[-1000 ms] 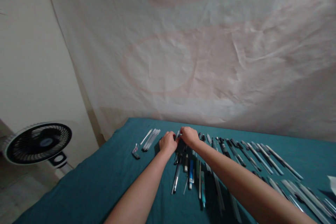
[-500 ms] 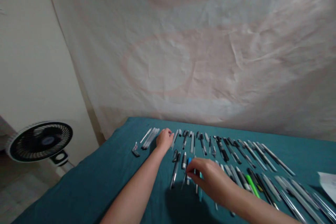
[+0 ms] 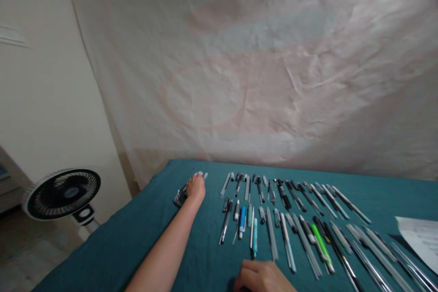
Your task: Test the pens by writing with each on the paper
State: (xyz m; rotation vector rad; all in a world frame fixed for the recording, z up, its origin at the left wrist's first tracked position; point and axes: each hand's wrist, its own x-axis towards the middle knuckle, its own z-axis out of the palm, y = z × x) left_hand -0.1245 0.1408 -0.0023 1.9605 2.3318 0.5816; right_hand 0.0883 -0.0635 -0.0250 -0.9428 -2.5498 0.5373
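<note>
At the far left of the cloth, my left hand (image 3: pixel 195 188) has its fingers closed over a small group of clear pens (image 3: pixel 205 175); pale ends show past the knuckles, and the rest is hidden. Beside its fingertips lies a small dark piece (image 3: pixel 178 199). My right hand (image 3: pixel 262 277) is curled at the bottom edge, knuckles up, with its fingertips out of sight. Just beyond it lie a light-blue pen (image 3: pixel 255 237) and a blue-barrelled pen (image 3: pixel 242 221).
Two rows of taken-apart pens, caps and tubes spread across the green cloth (image 3: pixel 205 246), with a bright green pen (image 3: pixel 321 247) in the near row. White paper (image 3: pixel 417 237) lies at right. A fan (image 3: pixel 65 193) stands at left, and a hanging sheet (image 3: pixel 219 82) is behind.
My left hand has moved left from the far row onto the clear pens. My right hand has drawn back toward me from the near row, uncovering the blue pens.
</note>
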